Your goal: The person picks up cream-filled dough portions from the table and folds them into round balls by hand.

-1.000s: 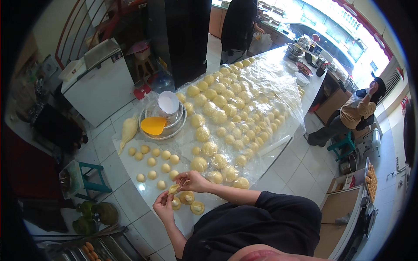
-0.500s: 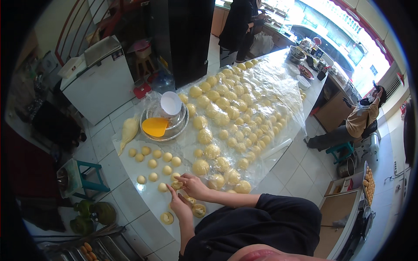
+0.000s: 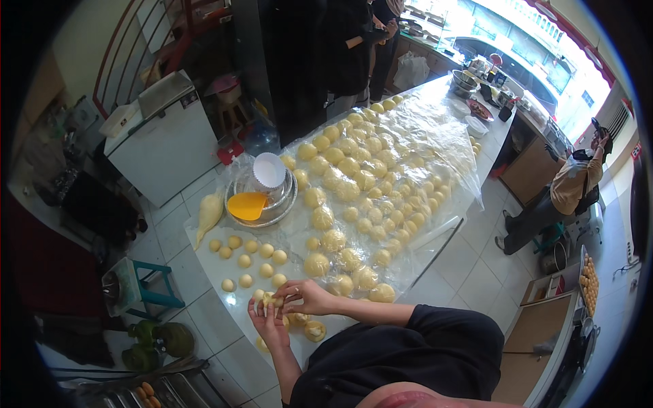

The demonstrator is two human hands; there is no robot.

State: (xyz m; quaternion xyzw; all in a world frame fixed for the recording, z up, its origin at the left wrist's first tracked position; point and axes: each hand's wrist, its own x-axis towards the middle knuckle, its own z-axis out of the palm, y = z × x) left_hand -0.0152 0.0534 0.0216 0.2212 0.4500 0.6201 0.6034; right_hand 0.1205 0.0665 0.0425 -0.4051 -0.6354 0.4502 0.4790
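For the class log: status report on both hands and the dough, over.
Left hand cupped under dough piece, right hand pinching it from above. Small dough balls on the white table beside. Nothing in the way.

Daylight pours in from the windows (image 3: 544, 61) at upper right, blown out to near white. It glares off the plastic sheet (image 3: 415, 143) on the tabletop (image 3: 224, 272). The left side sinks into dim shadow. Fisheye distortion bends straight edges, a black vignette rings the frame, and detail near the rim is soft.
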